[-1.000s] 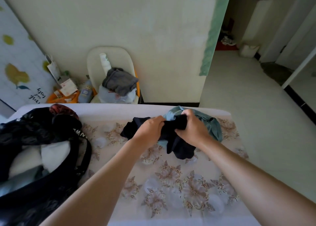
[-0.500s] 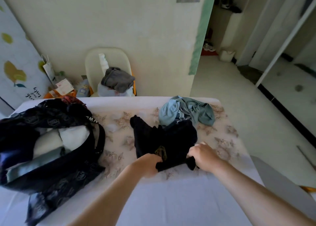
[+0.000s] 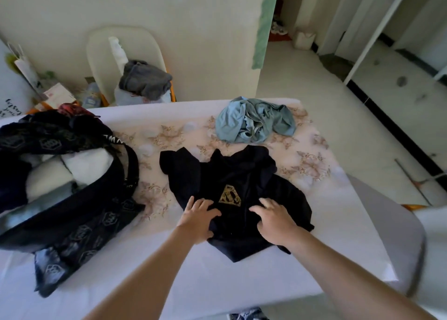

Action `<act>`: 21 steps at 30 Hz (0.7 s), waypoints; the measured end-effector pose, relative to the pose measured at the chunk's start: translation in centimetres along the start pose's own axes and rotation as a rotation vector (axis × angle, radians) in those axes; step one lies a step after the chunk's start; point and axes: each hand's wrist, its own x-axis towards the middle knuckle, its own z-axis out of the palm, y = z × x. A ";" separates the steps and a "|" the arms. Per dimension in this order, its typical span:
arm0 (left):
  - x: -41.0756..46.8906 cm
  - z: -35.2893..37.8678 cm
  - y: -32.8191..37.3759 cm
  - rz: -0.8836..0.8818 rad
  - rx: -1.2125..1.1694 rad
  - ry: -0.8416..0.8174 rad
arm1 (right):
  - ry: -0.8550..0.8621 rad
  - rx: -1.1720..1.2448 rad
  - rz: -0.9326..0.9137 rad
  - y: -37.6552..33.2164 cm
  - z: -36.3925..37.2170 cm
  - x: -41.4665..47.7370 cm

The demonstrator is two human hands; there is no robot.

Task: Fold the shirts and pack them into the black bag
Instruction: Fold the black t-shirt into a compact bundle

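A black shirt (image 3: pixel 232 174) with a gold emblem lies spread, still creased, on the table's middle. My left hand (image 3: pixel 197 214) rests flat on its lower left part, fingers straight. My right hand (image 3: pixel 275 217) lies on its lower right part with fingers spread and slightly bent. A crumpled light blue shirt (image 3: pixel 254 120) sits beyond it near the far edge. The black bag (image 3: pixel 79 213) stands open at the left, holding white and grey folded clothes.
The table (image 3: pixel 217 278) wears a white cloth with a floral runner. Behind it stands a cream chair (image 3: pixel 104 51) piled with grey clothing, with clutter on the floor to its left. An open doorway and bare floor lie to the right.
Both hands pulled the black shirt off the blue shirt toward me, laid it down, and now rest on it instead of gripping its hem.
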 end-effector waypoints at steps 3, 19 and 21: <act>1.4 -0.9 0.0 0.039 0.055 -0.007 | -0.022 -0.022 0.038 -0.2 1.2 1.1; 13.4 -6.5 2.2 0.069 -0.189 0.112 | 0.332 0.234 0.114 7.7 -2.8 7.5; 14.5 -6.0 0.9 0.070 -0.037 -0.063 | 0.224 0.194 0.140 8.0 -2.9 8.6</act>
